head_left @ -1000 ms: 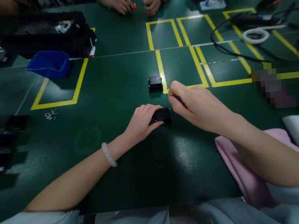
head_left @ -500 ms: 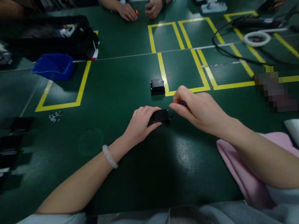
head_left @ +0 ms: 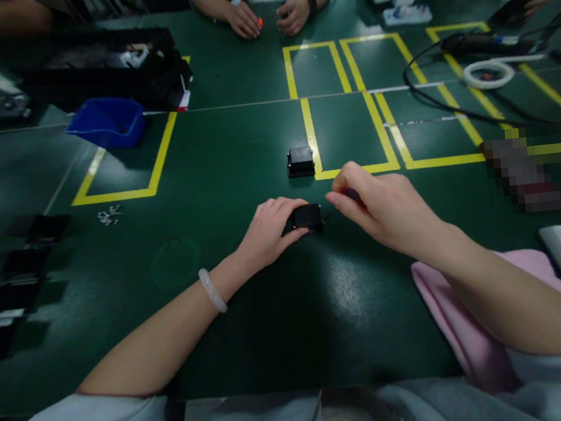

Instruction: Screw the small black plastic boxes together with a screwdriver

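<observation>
On the green table, my left hand (head_left: 268, 230) grips a small black box (head_left: 307, 217) from its left side, fingers curled over it. My right hand (head_left: 382, 210) is pinched round a thin dark tool (head_left: 344, 201) whose tip points at the box's right edge. A second small black box (head_left: 300, 161) stands alone a little farther away, beside a yellow tape line. A pale bead bracelet (head_left: 211, 290) sits on my left wrist.
A blue bin (head_left: 106, 123) and a black tray (head_left: 112, 64) lie at the far left. Small white parts (head_left: 107, 216) and dark flat pieces (head_left: 13, 276) line the left side. Cables and a white ring (head_left: 488, 73) lie far right. Another person's hands (head_left: 269, 16) rest opposite. Pink cloth (head_left: 456, 312) lies under my right forearm.
My right hand has dropped lower and brought the tool's tip closer to the box. The view has shifted slightly; my left hand stays on the box.
</observation>
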`<state>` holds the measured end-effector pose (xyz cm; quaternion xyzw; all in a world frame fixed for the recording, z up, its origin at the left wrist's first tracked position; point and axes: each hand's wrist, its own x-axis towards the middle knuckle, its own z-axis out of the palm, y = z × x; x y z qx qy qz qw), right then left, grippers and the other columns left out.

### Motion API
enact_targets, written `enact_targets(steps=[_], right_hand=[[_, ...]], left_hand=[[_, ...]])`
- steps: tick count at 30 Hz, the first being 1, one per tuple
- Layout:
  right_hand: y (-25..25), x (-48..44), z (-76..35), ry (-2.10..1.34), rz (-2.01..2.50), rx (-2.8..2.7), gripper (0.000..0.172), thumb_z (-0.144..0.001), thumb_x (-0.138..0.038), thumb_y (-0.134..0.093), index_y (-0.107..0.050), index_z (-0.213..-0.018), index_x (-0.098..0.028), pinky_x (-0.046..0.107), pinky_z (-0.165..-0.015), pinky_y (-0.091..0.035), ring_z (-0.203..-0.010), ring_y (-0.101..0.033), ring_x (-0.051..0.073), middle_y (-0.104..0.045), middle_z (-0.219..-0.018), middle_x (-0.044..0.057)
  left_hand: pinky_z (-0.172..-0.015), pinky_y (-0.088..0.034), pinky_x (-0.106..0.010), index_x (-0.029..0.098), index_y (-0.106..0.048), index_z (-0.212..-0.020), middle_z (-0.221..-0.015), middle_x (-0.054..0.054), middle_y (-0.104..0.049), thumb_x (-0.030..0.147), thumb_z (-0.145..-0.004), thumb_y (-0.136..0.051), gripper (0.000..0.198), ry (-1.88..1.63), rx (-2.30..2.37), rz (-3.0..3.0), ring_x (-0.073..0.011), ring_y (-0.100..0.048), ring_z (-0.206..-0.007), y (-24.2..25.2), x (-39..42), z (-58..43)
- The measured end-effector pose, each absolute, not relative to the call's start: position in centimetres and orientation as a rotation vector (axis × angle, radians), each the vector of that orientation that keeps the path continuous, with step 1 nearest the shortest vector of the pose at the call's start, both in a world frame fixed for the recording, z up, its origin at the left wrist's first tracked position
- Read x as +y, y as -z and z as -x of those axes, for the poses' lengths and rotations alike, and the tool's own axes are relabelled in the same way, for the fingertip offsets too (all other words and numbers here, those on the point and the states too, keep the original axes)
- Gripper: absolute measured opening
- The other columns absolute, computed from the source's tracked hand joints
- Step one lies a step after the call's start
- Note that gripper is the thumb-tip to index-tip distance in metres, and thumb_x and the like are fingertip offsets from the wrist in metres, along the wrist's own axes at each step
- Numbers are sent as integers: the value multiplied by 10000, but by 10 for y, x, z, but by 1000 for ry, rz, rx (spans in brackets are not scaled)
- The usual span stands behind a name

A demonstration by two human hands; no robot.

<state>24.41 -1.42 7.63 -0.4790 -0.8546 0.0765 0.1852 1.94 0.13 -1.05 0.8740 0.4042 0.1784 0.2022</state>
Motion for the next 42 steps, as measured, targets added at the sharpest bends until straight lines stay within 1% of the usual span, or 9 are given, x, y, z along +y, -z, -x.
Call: enact_targets(steps=[5,11,15,18,21,24,31,37,42], right_hand=[[-77,-16,-244,-267,1328,-2381,132,-963,-261,-416,-500,-1002,-167,243,-560,-348,-596,-601,132,-635,-758,12],[-75,-17,-245,-248,1273,-2418,216,-995,-366,-421,-507,-918,-184,237,-537,-323,-567,-569,116,-629,-724,3],[-73,-17,-244,-212,1329,-2373,143,-966,-280,-444,-504,-1017,-161,248,-544,-343,-618,-628,148,-668,-803,35],[-74,-17,-244,-199,1317,-2388,125,-955,-254,-431,-498,-1011,-164,245,-540,-335,-573,-593,129,-641,-755,11],[-76,-17,-244,-211,1292,-2428,136,-976,-292,-424,-498,-954,-179,234,-533,-316,-554,-554,107,-612,-717,-9],[-78,-16,-245,-250,1301,-2427,189,-989,-355,-425,-491,-925,-191,233,-536,-318,-578,-570,117,-630,-735,3],[-79,-14,-247,-345,1371,-2390,121,-947,-243,-421,-470,-1032,-174,243,-574,-352,-637,-602,135,-649,-809,33],[-82,-15,-248,-281,1331,-2452,180,-981,-364,-440,-490,-936,-196,236,-541,-301,-571,-550,119,-599,-704,-9],[-84,-15,-251,-301,1315,-2474,101,-953,-260,-449,-487,-1011,-186,230,-526,-302,-560,-551,113,-594,-707,-20]], left_hand=[[-926,-402,-389,197,-516,-1283,-1217,-83,-626,366,-976,-584,357,-483,1137,-2432,-259,-557,-1091,8,1,-20],[-950,-397,-400,195,-507,-1292,-1235,-85,-627,370,-973,-583,372,-490,1135,-2433,-258,-556,-1107,8,1,-19],[-942,-393,-390,181,-517,-1293,-1213,-78,-627,375,-964,-599,390,-484,1141,-2450,-252,-556,-1095,9,2,-19],[-950,-389,-389,193,-520,-1291,-1214,-75,-628,386,-971,-588,379,-474,1148,-2455,-251,-556,-1101,9,2,-19],[-960,-390,-395,193,-511,-1292,-1220,-85,-628,394,-977,-576,379,-477,1151,-2459,-256,-557,-1111,9,2,-19],[-960,-391,-396,187,-505,-1296,-1224,-86,-629,394,-978,-576,385,-483,1143,-2461,-256,-559,-1111,9,2,-19],[-975,-390,-396,200,-515,-1288,-1246,-83,-626,370,-973,-581,364,-466,1142,-2452,-256,-559,-1136,8,2,-19],[-987,-394,-404,201,-506,-1295,-1230,-79,-629,384,-967,-588,385,-471,1145,-2444,-257,-560,-1126,8,3,-18],[-982,-394,-401,199,-506,-1298,-1247,-80,-623,377,-972,-583,380,-470,1148,-2447,-253,-557,-1135,8,3,-18]])
